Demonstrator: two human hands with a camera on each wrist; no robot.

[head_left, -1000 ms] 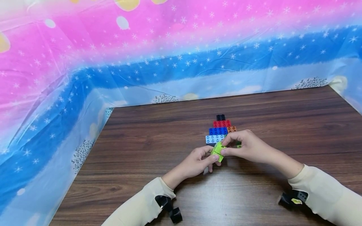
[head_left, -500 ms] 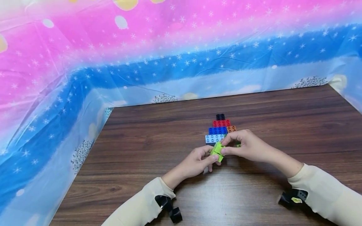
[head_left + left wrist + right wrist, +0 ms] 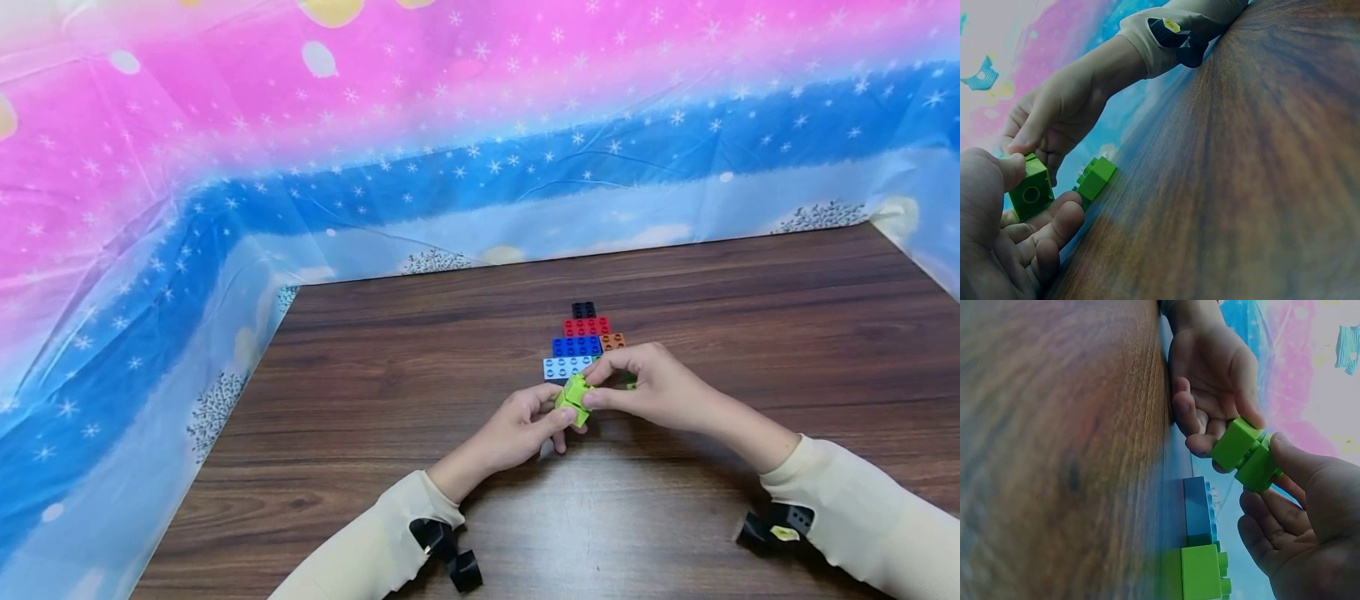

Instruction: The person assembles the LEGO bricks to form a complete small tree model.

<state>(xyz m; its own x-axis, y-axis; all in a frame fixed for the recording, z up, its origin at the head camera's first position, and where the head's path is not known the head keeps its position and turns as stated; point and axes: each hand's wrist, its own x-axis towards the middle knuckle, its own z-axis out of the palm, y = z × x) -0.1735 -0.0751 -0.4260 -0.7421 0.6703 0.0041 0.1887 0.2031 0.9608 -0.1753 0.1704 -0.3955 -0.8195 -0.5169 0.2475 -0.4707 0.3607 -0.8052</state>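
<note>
In the head view, my left hand (image 3: 525, 421) and my right hand (image 3: 652, 387) meet above the table, before the laid-out bricks. Between thumb and fingers, the left pinches a lime green toy brick (image 3: 1234, 447). A second lime green brick (image 3: 1257, 467) is pinched by the right thumb and fingers. These two bricks sit end to end, tilted, with studs showing in a narrow gap between them. How firmly they are joined, I cannot tell. The left wrist view shows the underside of the left-hand brick (image 3: 1032, 192), with a round tube inside.
Flat rows of bricks lie just beyond the hands: black (image 3: 583, 310), red (image 3: 587, 327), blue (image 3: 576, 346) beside orange (image 3: 612, 342), then light blue (image 3: 566, 367). A green brick (image 3: 1200, 572) there is mostly behind the right hand in the head view. A patterned cloth (image 3: 480, 150) hangs behind the table (image 3: 375, 350).
Both hands keep the same grips. They and the two green bricks have shifted only very slightly up and left in the head view; the laid-out bricks look the same.
</note>
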